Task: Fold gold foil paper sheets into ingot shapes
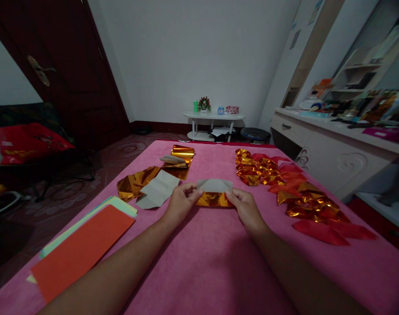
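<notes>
Between my two hands is a sheet of gold foil paper (214,200), its grey-white back showing along the upper part and a shiny gold strip along the lower edge. My left hand (183,199) pinches its left end with thumb and fingers. At the right end, my right hand (245,205) grips it the same way. Just left of my left hand, a loose sheet of the paper lies grey side up (160,189) over crumpled gold foil (137,181). Behind these rests a partly unrolled gold foil roll (183,153).
Coloured paper sheets, orange on top (84,249), lie at the left of the pink-covered table (193,271). Folded gold foil pieces (258,168) and red ones (334,231) spread along the right. A small white table (215,116) stands by the wall, a cluttered dresser (320,144) at right.
</notes>
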Demonstrator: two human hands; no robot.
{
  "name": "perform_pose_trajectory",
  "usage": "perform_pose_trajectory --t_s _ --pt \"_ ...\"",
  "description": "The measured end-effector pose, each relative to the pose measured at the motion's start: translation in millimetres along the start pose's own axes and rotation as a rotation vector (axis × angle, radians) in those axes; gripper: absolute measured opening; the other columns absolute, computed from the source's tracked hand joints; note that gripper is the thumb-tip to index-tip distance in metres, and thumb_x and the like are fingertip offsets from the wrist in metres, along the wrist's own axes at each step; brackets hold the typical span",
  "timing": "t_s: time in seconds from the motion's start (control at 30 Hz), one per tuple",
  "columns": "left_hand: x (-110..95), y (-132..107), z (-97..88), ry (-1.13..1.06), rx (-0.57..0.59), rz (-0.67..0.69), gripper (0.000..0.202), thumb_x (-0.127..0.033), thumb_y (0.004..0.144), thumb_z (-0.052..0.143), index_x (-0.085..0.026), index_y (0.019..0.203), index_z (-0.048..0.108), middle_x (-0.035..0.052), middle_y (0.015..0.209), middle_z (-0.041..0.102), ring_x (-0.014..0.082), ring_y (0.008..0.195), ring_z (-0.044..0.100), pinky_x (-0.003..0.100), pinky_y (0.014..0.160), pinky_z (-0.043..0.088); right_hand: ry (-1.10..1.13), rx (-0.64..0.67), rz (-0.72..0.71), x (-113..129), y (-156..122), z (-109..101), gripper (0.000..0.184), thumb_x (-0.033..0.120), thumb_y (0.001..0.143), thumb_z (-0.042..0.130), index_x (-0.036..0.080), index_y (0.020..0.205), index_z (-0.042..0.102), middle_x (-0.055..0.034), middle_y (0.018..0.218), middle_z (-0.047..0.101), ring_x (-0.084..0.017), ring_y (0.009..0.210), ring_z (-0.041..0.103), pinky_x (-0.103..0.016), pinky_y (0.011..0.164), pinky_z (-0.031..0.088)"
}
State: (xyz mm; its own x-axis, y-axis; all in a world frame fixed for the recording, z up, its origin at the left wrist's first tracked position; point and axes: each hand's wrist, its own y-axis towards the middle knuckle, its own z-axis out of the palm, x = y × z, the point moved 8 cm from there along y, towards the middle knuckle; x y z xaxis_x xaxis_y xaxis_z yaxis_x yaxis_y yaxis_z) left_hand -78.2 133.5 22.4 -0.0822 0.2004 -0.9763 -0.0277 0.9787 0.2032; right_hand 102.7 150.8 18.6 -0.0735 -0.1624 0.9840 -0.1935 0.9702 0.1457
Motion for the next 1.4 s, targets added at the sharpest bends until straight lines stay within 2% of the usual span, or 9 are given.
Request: perform_pose_trajectory --t_s 0.13,0.23,0.33,0.43,0.6,0.87,1.13,1.27,1.4 --pt "-7 -3 -3.0 -0.074 -0.059 0.073 0.031 -0.028 0.074 0.066 -0.019 0.099 0.050 -0.0061 0.062 0.052 0.0073 0.054 0.049 0.018 0.054 0.038 0.020 0.004 -0.001 0 1 1 0.030 0.048 0.075 0.059 0.018 0.070 0.058 -0.0019 0.065 0.062 -0.018 0.063 0.059 -0.027 0.056 0.044" --pt "-15 -6 3.3 0.009 0.008 0.119 0.010 -0.023 0.077 0.058 -0.017 0.085 0.057 -0.0020 0.068 0.057 0.0084 0.059 0.051 0.019 0.054 0.039 0.077 -0.037 -0.010 1 1 -3 0.027 0.041 0.075 0.060 0.020 0.091 0.055 -0.0022 0.075 0.066 -0.019 0.069 0.063 -0.028 0.062 0.047" --pt "-18 -8 9.5 0.098 0.071 0.122 0.015 -0.018 0.077 0.052 -0.015 0.078 0.067 0.0034 0.077 0.064 0.0108 0.065 0.055 0.021 0.059 0.042 0.117 -0.121 -0.021 1 0 -9 0.033 0.035 0.074 0.060 0.023 0.101 0.045 0.0005 0.071 0.066 -0.018 0.063 0.063 -0.027 0.058 0.047" --pt "-17 -8 12.2 0.044 0.114 0.093 0.023 -0.016 0.074 0.050 -0.016 0.083 0.072 0.0039 0.077 0.063 0.0093 0.057 0.052 0.022 0.055 0.042 0.135 -0.145 -0.039 2 -1 -11 0.023 0.029 0.073 0.058 0.024 0.091 0.043 0.0060 0.058 0.059 -0.014 0.048 0.056 -0.024 0.048 0.042" --pt "-16 -7 11.4 -0.043 0.138 0.071 0.022 -0.011 0.065 0.050 -0.013 0.050 0.065 0.0060 0.074 0.062 0.0097 0.060 0.054 0.020 0.052 0.041 0.102 -0.054 -0.042 4 -1 -3 0.006 0.023 0.069 0.054 0.020 0.066 0.051 0.0046 0.057 0.055 -0.011 0.047 0.055 -0.024 0.050 0.044" --pt "5 -7 3.9 -0.193 0.019 -0.184 0.014 -0.017 0.065 0.051 -0.013 0.052 0.057 0.0034 0.049 0.061 0.0106 0.044 0.056 0.018 0.043 0.037 0.080 -0.161 -0.072 6 -1 -12 0.020 0.023 0.066 0.059 0.020 0.086 0.057 -0.0061 0.101 0.065 -0.016 0.074 0.062 -0.027 0.060 0.048" --pt "11 -6 2.9 -0.281 -0.002 -0.207 0.013 -0.012 0.059 0.048 -0.014 0.046 0.049 0.0022 0.047 0.060 0.0134 0.048 0.061 0.020 0.047 0.040 -0.095 -0.097 -0.190 13 -2 -10 0.017 0.018 0.069 0.053 0.018 0.053 0.059 -0.0090 0.114 0.056 -0.023 0.103 0.055 -0.027 0.065 0.049" --pt "9 -5 2.6 -0.244 0.009 -0.167 0.015 -0.009 0.058 0.046 -0.013 0.044 0.052 0.0020 0.045 0.058 0.0118 0.047 0.059 0.020 0.048 0.042 -0.073 -0.045 -0.151 11 0 -4 0.023 0.024 0.076 0.053 0.022 0.087 0.073 -0.0085 0.121 0.053 -0.022 0.101 0.056 -0.027 0.063 0.051" --pt "10 -5 6.3 -0.180 0.045 -0.188 0.016 -0.011 0.065 0.050 -0.011 0.053 0.060 0.0048 0.051 0.063 0.0091 0.043 0.054 0.019 0.046 0.040 -0.084 -0.057 -0.217 16 0 -4 0.029 0.026 0.076 0.058 0.024 0.102 0.071 -0.0083 0.114 0.059 -0.021 0.107 0.055 -0.034 0.086 0.049"
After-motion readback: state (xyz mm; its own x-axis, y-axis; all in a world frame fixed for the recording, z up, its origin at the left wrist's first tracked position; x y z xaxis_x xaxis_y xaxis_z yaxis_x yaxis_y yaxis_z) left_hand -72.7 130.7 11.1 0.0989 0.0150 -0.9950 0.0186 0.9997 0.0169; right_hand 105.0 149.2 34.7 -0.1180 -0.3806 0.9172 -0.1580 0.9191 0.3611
